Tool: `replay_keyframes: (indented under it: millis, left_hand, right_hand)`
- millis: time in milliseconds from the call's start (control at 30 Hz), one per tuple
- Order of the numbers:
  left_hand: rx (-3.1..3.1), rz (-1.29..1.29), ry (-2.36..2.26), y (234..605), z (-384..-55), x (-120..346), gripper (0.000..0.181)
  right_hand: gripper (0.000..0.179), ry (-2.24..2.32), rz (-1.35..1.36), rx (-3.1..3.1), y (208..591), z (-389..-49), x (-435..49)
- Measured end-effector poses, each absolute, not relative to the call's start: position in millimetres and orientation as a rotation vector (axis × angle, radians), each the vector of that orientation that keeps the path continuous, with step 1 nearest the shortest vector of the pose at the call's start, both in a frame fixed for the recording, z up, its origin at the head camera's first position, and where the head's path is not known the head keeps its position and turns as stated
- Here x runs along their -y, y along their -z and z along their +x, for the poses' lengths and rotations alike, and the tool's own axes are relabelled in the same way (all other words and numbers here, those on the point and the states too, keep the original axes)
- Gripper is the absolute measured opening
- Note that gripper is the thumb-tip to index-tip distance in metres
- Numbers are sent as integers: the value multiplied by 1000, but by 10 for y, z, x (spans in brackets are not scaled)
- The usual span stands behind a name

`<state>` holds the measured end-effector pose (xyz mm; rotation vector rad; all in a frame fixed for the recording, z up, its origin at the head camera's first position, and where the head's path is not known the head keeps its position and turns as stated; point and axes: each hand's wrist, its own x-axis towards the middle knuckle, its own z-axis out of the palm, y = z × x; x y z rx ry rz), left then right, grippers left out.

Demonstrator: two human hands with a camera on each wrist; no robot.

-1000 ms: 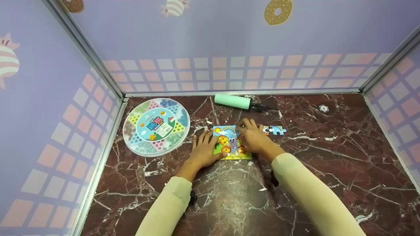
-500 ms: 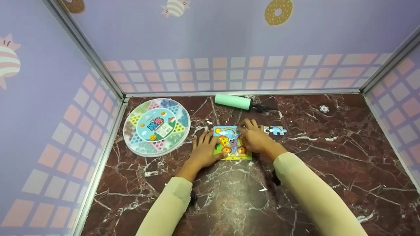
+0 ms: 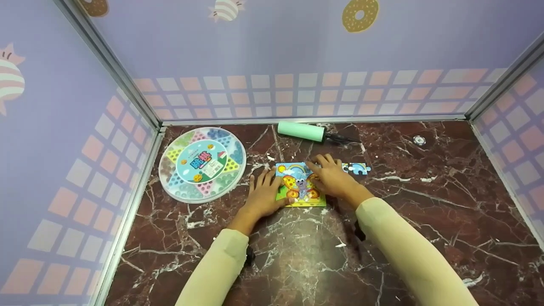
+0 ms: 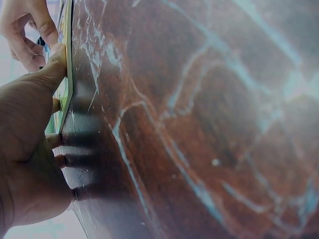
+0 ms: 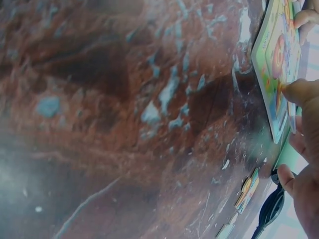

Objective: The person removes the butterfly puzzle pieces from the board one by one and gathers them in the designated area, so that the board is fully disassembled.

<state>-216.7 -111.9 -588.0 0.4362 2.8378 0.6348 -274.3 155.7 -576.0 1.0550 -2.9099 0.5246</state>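
A jigsaw puzzle board point(image 3: 302, 193) with a winged cartoon animal lies on the table in the head view. My left hand point(image 3: 264, 196) rests along its left side, fingers spread and thumb on the lower edge. At the upper right of the board, my right hand point(image 3: 333, 176) has bent fingers and pinches what looks like a puzzle piece point(image 5: 292, 119), mostly hidden by the fingers. The right thumb point(image 5: 299, 92) lies over the picture in the right wrist view. Loose puzzle pieces point(image 3: 359, 168) lie just right of this hand.
A round Chinese checkers set point(image 3: 203, 163) stands at the left. Behind the board lies a green hand pump point(image 3: 301, 131) with a black nozzle end. A small round chip-like disc point(image 3: 419, 140) is at the back right. Patterned walls point(image 3: 272, 51) enclose the marble-look table point(image 3: 408, 238).
My right hand shifts very slightly to the right, its fingers moving a little at the board's upper right. The left hand and the board stay put.
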Motion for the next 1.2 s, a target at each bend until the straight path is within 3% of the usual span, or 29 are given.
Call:
replay_keyframes:
  millis: [200, 600, 1200]
  left_hand:
    - [-2833, 429, -620, 5873, -2173, 1120, 57]
    - [-2838, 436, -620, 5853, -2158, 1117, 55]
    - [-2829, 433, -629, 5872, -2157, 1123, 59]
  right_hand:
    - [57, -498, 1074, 2862, 5782, -2748, -1585]
    - [16, -563, 1084, 2765, 5836, -2751, -1758]
    - [16, -595, 1038, 2647, 5869, -2763, -2164]
